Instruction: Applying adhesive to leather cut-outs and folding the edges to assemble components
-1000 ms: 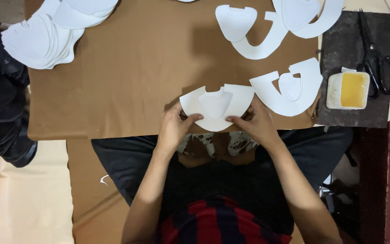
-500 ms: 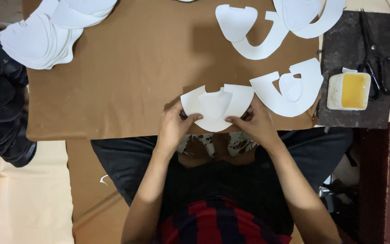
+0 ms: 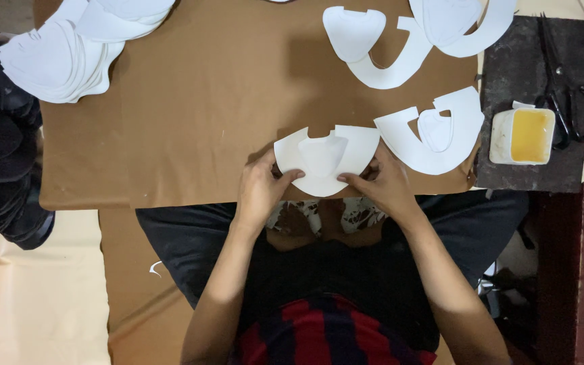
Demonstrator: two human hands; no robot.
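Partly hidden under both thumbs, the lower rim of the white crescent piece (image 3: 324, 161) is hard to trace, and a smaller white insert (image 3: 322, 155) lies on its middle. Its long axis runs left to right at the near edge of the brown table (image 3: 204, 115), horns pointing away. Left hand (image 3: 259, 192) and right hand (image 3: 385, 187) pinch it, fingers curled.

Bare brown board (image 3: 204, 115) between white stack (image 3: 55, 61) and cutouts (image 3: 434, 132).

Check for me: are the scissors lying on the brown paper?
No, the scissors lie on the dark mat right of the brown paper.
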